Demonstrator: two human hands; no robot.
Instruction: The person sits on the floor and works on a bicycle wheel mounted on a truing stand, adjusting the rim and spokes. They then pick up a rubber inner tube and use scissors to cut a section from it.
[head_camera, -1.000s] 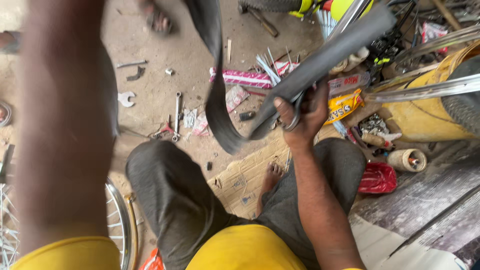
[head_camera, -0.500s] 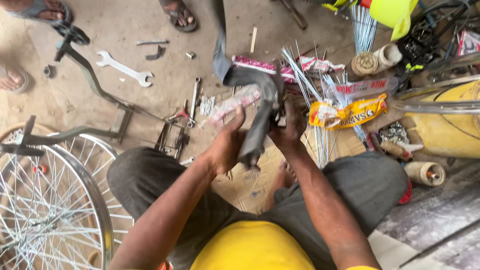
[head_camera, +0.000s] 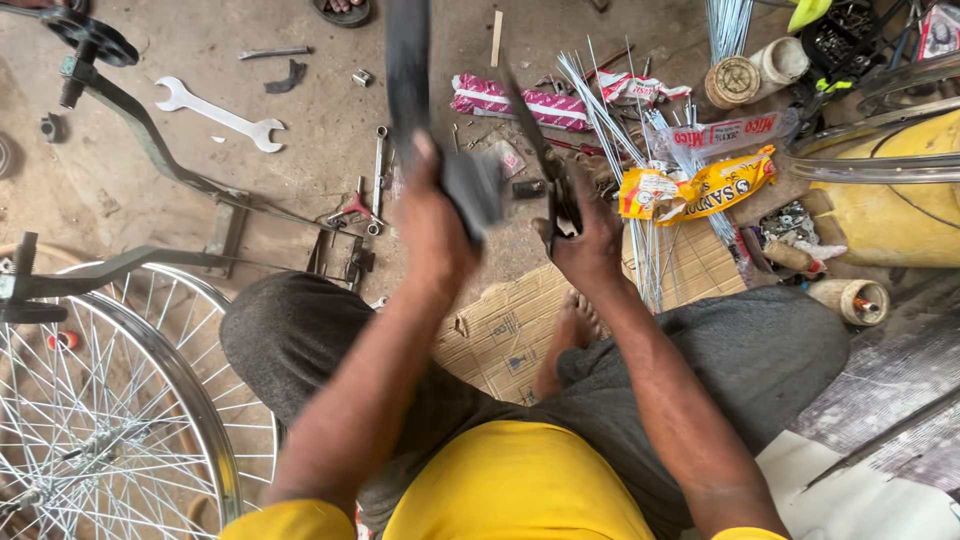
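A person in a yellow shirt and grey trousers sits cross-legged on a dusty concrete floor (head_camera: 300, 110), seen from above. At the lower left lies a spoked bicycle wheel (head_camera: 110, 410) with a shiny rim, and a dark metal bicycle frame (head_camera: 150, 150) stretches above it. Under the legs is a flattened piece of cardboard (head_camera: 505, 325). A long black rubber strip (head_camera: 408, 70), possibly a tyre or rim band, rises from the hands towards the top edge. The left hand (head_camera: 432, 215) is closed around its blurred lower end. The right hand (head_camera: 588, 245) is closed on a pair of scissors (head_camera: 552, 175), just beside the strip. Further out lie a bundle of thin silver spokes (head_camera: 640, 170), a yellow packet (head_camera: 700, 185), a pink packet (head_camera: 520, 102) and 1 open-ended spanner (head_camera: 220, 112).
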